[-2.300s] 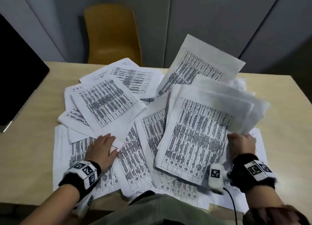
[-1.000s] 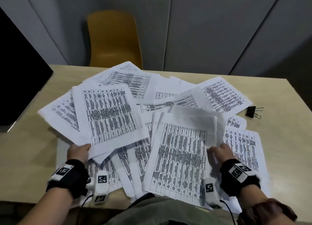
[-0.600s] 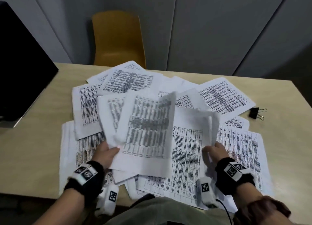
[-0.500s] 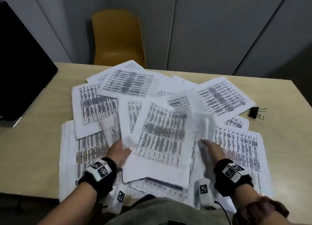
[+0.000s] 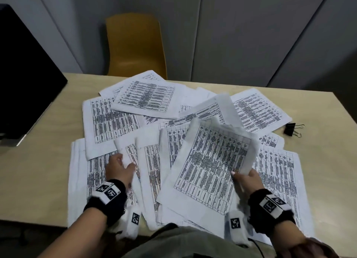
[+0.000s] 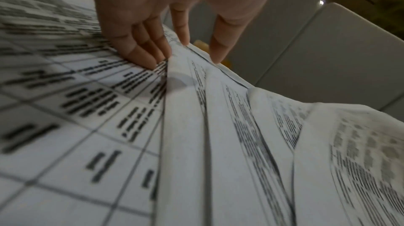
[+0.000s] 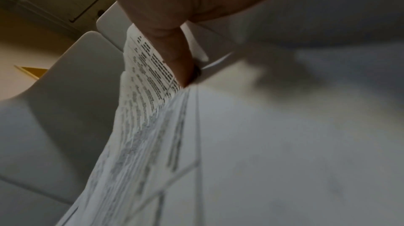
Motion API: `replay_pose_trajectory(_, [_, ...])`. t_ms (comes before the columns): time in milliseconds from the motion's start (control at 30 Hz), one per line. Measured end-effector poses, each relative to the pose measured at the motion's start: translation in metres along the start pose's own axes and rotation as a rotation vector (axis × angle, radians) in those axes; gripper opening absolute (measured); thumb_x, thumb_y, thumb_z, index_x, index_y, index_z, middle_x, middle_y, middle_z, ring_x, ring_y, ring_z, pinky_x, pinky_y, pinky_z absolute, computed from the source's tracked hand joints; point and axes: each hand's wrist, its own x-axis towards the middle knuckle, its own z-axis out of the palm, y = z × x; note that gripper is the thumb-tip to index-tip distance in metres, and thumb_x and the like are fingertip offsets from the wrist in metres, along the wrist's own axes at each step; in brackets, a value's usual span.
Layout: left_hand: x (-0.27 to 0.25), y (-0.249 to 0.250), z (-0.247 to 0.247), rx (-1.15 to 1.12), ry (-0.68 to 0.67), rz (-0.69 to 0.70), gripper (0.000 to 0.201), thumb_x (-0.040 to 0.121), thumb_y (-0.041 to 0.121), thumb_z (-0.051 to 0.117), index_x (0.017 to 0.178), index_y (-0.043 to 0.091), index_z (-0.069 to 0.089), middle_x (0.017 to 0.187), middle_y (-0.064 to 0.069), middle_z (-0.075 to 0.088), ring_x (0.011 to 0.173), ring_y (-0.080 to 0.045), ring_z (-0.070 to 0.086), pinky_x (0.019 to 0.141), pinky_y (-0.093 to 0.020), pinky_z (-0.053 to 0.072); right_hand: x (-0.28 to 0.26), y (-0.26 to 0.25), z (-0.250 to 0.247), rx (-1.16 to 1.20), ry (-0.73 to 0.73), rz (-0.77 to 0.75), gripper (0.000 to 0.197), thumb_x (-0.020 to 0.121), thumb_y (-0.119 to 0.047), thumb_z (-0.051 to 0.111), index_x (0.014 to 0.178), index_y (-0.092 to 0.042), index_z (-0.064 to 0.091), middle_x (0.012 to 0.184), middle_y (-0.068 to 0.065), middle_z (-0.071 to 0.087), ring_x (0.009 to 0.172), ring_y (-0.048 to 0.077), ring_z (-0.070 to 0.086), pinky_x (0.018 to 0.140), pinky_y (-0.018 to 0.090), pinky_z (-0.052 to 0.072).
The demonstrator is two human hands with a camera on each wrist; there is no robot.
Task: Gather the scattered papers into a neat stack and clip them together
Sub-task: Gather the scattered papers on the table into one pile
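Note:
Printed sheets (image 5: 123,120) lie scattered and overlapping across the beige table (image 5: 34,166). My right hand (image 5: 241,175) pinches the right edge of a gathered bundle of papers (image 5: 210,161), lifted slightly at the middle front. In the right wrist view the thumb (image 7: 178,57) presses on the bundle's top sheet (image 7: 148,67). My left hand (image 5: 122,164) lies on the loose sheets at front left, and its straight fingers (image 6: 150,60) touch a sheet's edge (image 6: 186,77) without gripping it. A black binder clip (image 5: 292,129) sits on the bare table at the right, apart from both hands.
A yellow chair (image 5: 135,45) stands behind the table's far edge. A dark screen (image 5: 25,68) fills the left side. Grey wall panels (image 5: 251,35) are behind. My lap (image 5: 173,242) is at the table's near edge.
My left hand brought several sheets over onto the bundle, let them go and moved back left onto the loose papers. My right hand kept its hold on the bundle.

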Motion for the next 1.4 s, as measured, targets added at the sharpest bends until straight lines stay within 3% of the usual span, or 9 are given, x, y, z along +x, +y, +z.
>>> replay_pose_trajectory(367, [-0.015,0.007,0.005,-0.156,-0.202,-0.151,0.054,0.085,0.007,0.062,0.133,0.005,0.038,0.106,-0.010,0.058,0.089,-0.026,0.055,0.080,-0.031,0.043,-0.014,-0.004,-0.018,0.037,-0.048,-0.029,0.026,0.086,0.002,0.054,0.107,-0.002,0.040,0.078,0.008,0.047,0.065,0.017,0.043,0.056,0.026,0.038])
replay_pose_trajectory(567, [-0.015,0.006,0.002,-0.270,-0.314,-0.209,0.013,0.084,-0.005,0.043,0.085,0.001,0.055,0.071,-0.014,0.052,0.055,-0.023,0.045,0.051,-0.023,0.035,-0.014,-0.008,-0.016,0.016,-0.092,0.019,0.017,0.083,0.000,0.058,0.090,-0.007,0.044,0.084,0.009,0.048,0.071,0.020,0.046,0.062,0.033,0.037])
replay_pose_trajectory(700, [-0.021,0.010,-0.001,-0.628,-0.455,-0.310,0.015,0.091,0.009,0.040,0.089,0.010,0.054,0.066,-0.009,0.061,0.062,-0.024,0.057,0.063,-0.034,0.052,-0.015,-0.012,-0.004,-0.041,-0.139,0.023,0.019,0.083,0.003,0.056,0.078,-0.010,0.044,0.076,0.007,0.049,0.067,0.019,0.046,0.058,0.030,0.033])
replay_pose_trajectory(767, [-0.028,0.013,0.000,-0.575,-0.543,-0.237,0.008,0.093,0.019,0.048,0.095,0.016,0.056,0.083,-0.005,0.067,0.080,-0.023,0.062,0.079,-0.037,0.053,-0.017,-0.015,0.006,-0.074,-0.173,0.010,0.016,0.082,0.004,0.056,0.080,-0.007,0.044,0.075,0.007,0.049,0.066,0.018,0.046,0.057,0.028,0.033])
replay_pose_trajectory(867, [-0.032,0.014,-0.001,-0.510,-0.563,-0.204,0.042,0.065,0.014,0.073,0.101,0.014,0.054,0.104,-0.012,0.064,0.107,-0.035,0.058,0.103,-0.053,0.039,-0.019,-0.020,0.019,-0.083,-0.244,-0.013,0.015,0.085,0.006,0.052,0.082,-0.007,0.046,0.073,0.006,0.048,0.064,0.016,0.045,0.057,0.025,0.035])
replay_pose_trajectory(1000, [-0.027,0.013,-0.005,-0.538,-0.569,-0.250,0.037,0.054,0.003,0.077,0.087,0.004,0.059,0.068,-0.008,0.072,0.080,-0.032,0.065,0.092,-0.054,0.048,-0.020,-0.025,0.031,-0.076,-0.275,-0.008,0.010,0.086,0.003,0.053,0.087,-0.004,0.047,0.075,0.007,0.049,0.067,0.017,0.046,0.058,0.028,0.036])
replay_pose_trajectory(1200, [-0.024,0.007,-0.009,-0.440,-0.506,-0.228,0.024,0.081,-0.013,0.055,0.104,-0.005,0.058,0.107,-0.025,0.064,0.096,-0.034,0.060,0.097,-0.050,0.044,-0.017,-0.016,0.047,-0.104,-0.253,-0.010,0.017,0.085,0.007,0.054,0.097,-0.001,0.046,0.068,0.008,0.046,0.051,0.015,0.044,0.044,0.026,0.041])
replay_pose_trajectory(1333, [-0.017,0.000,-0.012,-0.511,-0.501,-0.263,0.020,0.079,-0.011,0.057,0.099,-0.005,0.058,0.072,-0.014,0.072,0.081,-0.032,0.062,0.085,-0.046,0.050,-0.013,-0.013,0.046,-0.079,-0.272,-0.031,0.020,0.084,0.006,0.055,0.098,-0.002,0.044,0.073,0.009,0.050,0.059,0.016,0.047,0.042,0.021,0.045])
replay_pose_trajectory(1400, [-0.015,-0.004,-0.011,-0.413,-0.486,-0.245,0.025,0.076,-0.006,0.065,0.100,-0.004,0.060,0.085,-0.015,0.072,0.092,-0.035,0.063,0.097,-0.052,0.044,-0.010,-0.012,0.047,-0.116,-0.280,-0.041,0.014,0.084,0.005,0.056,0.093,-0.001,0.046,0.070,0.008,0.050,0.055,0.016,0.048,0.045,0.023,0.043])
